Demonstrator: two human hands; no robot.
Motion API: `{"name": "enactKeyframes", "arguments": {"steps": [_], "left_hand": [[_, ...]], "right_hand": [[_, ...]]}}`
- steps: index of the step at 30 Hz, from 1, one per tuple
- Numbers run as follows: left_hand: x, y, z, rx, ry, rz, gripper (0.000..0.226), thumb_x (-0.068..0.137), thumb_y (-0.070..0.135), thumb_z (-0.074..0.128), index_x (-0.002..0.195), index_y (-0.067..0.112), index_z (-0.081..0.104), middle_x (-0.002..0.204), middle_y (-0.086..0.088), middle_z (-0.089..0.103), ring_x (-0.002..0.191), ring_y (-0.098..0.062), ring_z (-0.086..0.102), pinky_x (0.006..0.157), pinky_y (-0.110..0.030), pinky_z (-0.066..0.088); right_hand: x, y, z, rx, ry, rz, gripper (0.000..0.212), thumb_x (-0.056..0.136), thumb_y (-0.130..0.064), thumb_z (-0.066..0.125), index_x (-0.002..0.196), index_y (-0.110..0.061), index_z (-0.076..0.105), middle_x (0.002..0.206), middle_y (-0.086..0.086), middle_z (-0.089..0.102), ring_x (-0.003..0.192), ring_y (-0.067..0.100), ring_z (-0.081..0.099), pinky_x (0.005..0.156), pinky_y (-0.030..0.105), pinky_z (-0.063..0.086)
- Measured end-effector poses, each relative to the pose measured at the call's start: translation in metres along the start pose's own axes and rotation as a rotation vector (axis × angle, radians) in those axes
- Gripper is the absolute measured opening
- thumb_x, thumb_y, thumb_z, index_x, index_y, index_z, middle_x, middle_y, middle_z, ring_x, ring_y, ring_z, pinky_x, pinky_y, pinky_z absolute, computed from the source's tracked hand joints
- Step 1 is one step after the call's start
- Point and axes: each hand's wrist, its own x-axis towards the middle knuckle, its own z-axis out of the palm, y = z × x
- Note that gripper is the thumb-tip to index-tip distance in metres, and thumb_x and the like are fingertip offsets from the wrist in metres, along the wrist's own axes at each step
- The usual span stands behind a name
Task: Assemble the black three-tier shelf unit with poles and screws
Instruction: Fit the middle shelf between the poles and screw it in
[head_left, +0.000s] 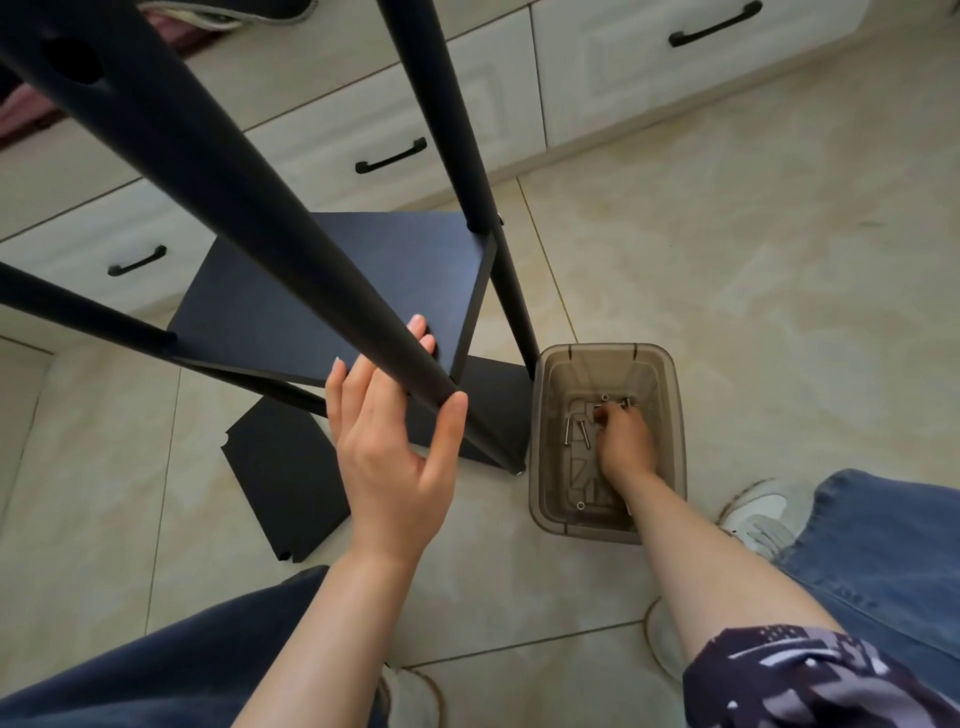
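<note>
**A:** So, where is the right hand (623, 441)?

**B:** Down inside the smoky translucent plastic bin (602, 347), fingers bunched among the silver steel screws (583, 435) on its floor. I cannot tell whether it has pinched one, because the knuckles hide the tips.

**A:** Which way do the screws lie from it?

**B:** Some touch it at 12 o'clock and two lie just beside it at 9, long axes running roughly 12 to 6. The right hand is far nearer.

**A:** And the left hand (395, 441)?

**B:** Loosely clasped on the black round pole (234, 208), thumb hooked on one side, fingers behind. The pole rises toward 11 o'clock and is cut off by the frame.

**A:** Beyond that?

**B:** The matt black shelf board (322, 291) is at 11 and a loose black flat panel (280, 473) lies on the tiles at 8. Any screw hole in the pole's lower end is hidden by the thumb
</note>
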Motion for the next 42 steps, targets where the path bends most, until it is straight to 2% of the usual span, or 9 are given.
{"name": "enactKeyframes", "arguments": {"steps": [6,9,13,16,20,24,28,34,42], "left_hand": [[0.0,0.0,0.0,-0.001,0.001,-0.002,0.04,0.097,0.031,0.059,0.134,0.018,0.053,0.142,0.004,0.053,0.142,0.007,0.03,0.115,-0.066,0.029],[0.0,0.0,-0.001,-0.002,-0.005,0.003,0.04,0.097,0.031,0.059,0.134,0.018,0.053,0.142,0.004,0.053,0.143,0.006,0.03,0.114,-0.066,0.029],[0.0,-0.002,0.0,0.001,-0.008,0.008,0.041,0.096,0.031,0.059,0.134,0.017,0.054,0.143,0.003,0.054,0.144,0.003,0.032,0.116,-0.065,0.028],[-0.001,-0.002,0.0,0.001,-0.007,0.005,0.041,0.096,0.032,0.058,0.134,0.017,0.053,0.143,0.002,0.054,0.144,0.002,0.032,0.122,-0.056,0.022],[-0.001,-0.003,0.001,0.011,-0.014,0.012,0.04,0.096,0.033,0.058,0.133,0.017,0.053,0.143,0.001,0.054,0.144,0.0,0.034,0.124,-0.044,0.017],[0.0,-0.005,0.002,0.007,-0.009,0.014,0.041,0.096,0.033,0.058,0.133,0.016,0.055,0.144,0.006,0.053,0.144,-0.004,0.037,0.124,-0.039,0.017],[-0.001,-0.008,0.003,0.013,-0.008,0.028,0.041,0.097,0.032,0.058,0.135,0.017,0.054,0.145,0.009,0.052,0.144,-0.006,0.037,0.123,-0.043,0.019],[-0.001,-0.009,0.005,0.012,-0.005,0.0,0.042,0.098,0.037,0.057,0.132,0.012,0.058,0.144,0.003,0.055,0.144,-0.012,0.04,0.123,-0.044,0.02],[0.002,-0.009,0.008,0.014,0.02,-0.006,0.042,0.099,0.039,0.055,0.133,0.013,0.058,0.144,0.008,0.054,0.144,-0.014,0.04,0.12,-0.06,0.025]], "right_hand": [[0.002,0.003,-0.005,0.003,-0.038,0.074,0.016,0.099,-0.009,0.049,0.106,-0.006,0.063,0.121,0.017,0.054,0.101,0.035,0.055,0.081,0.034,0.042],[0.007,0.008,-0.01,-0.032,-0.031,0.032,0.019,0.097,-0.005,0.049,0.111,-0.005,0.062,0.12,0.018,0.057,0.103,0.036,0.057,0.085,0.038,0.049],[0.017,0.014,-0.019,0.026,-0.028,0.054,0.025,0.096,-0.004,0.05,0.119,-0.005,0.061,0.124,0.018,0.055,0.111,0.035,0.055,0.089,0.037,0.046],[0.021,0.018,-0.025,0.067,0.006,0.032,0.023,0.095,-0.001,0.054,0.117,-0.003,0.061,0.128,0.018,0.053,0.113,0.034,0.054,0.093,0.037,0.045],[0.026,0.02,-0.032,0.085,0.006,-0.006,0.031,0.094,-0.005,0.061,0.126,-0.003,0.06,0.133,0.018,0.053,0.118,0.034,0.055,0.1,0.042,0.046],[0.031,0.021,-0.032,0.118,0.01,-0.007,0.025,0.096,-0.006,0.058,0.121,-0.006,0.062,0.131,0.014,0.052,0.112,0.032,0.056,0.094,0.04,0.048],[0.033,0.021,-0.029,0.152,0.007,0.03,0.017,0.097,-0.009,0.056,0.114,-0.009,0.061,0.119,0.007,0.054,0.109,0.031,0.057,0.081,0.032,0.045],[0.038,0.016,-0.031,0.062,0.024,0.002,0.023,0.096,-0.012,0.055,0.117,-0.008,0.062,0.124,0.015,0.053,0.107,0.033,0.055,0.088,0.041,0.048],[0.051,0.012,-0.036,0.084,0.062,0.067,0.015,0.097,-0.015,0.054,0.11,-0.009,0.061,0.121,0.012,0.053,0.1,0.029,0.054,0.076,0.033,0.04]]}}
